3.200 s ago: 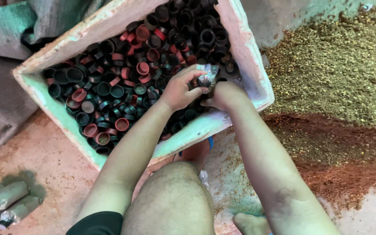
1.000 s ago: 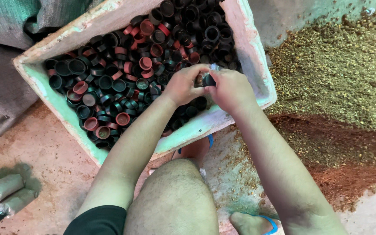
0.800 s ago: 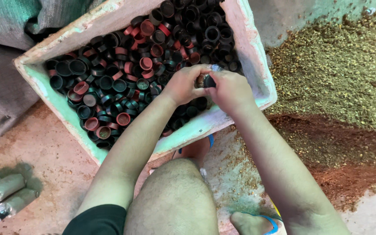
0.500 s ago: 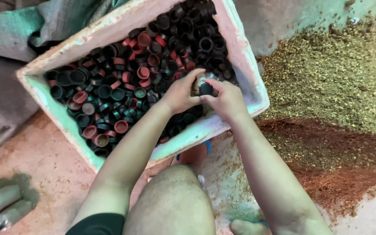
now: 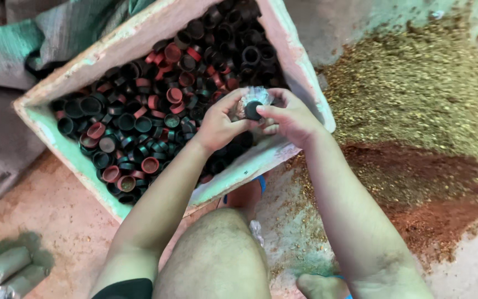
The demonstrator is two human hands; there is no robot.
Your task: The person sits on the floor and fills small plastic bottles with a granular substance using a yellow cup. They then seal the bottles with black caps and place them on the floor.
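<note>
A pale foam box (image 5: pixel 139 27) holds several black and red bottle caps (image 5: pixel 139 122). Over its near right corner my left hand (image 5: pixel 217 124) and my right hand (image 5: pixel 289 116) meet. Together they grip a small clear plastic bag (image 5: pixel 250 99) with a black cap (image 5: pixel 253 109) pressed at its mouth. My right fingers pinch the cap; my left fingers hold the bag's neck. What fills the bag is hidden by my fingers.
A heap of tan and red-brown granular material (image 5: pixel 416 111) lies on the floor at the right. Grey sacking (image 5: pixel 6 55) sits behind and left of the box. My bare knee (image 5: pixel 211 260) and foot (image 5: pixel 322 285) are below. Filled rolled bags (image 5: pixel 4 271) lie at bottom left.
Both hands have stayed together over the box corner with the bag and cap. The bag now shows more clearly between my fingers; the view has shifted slightly.
</note>
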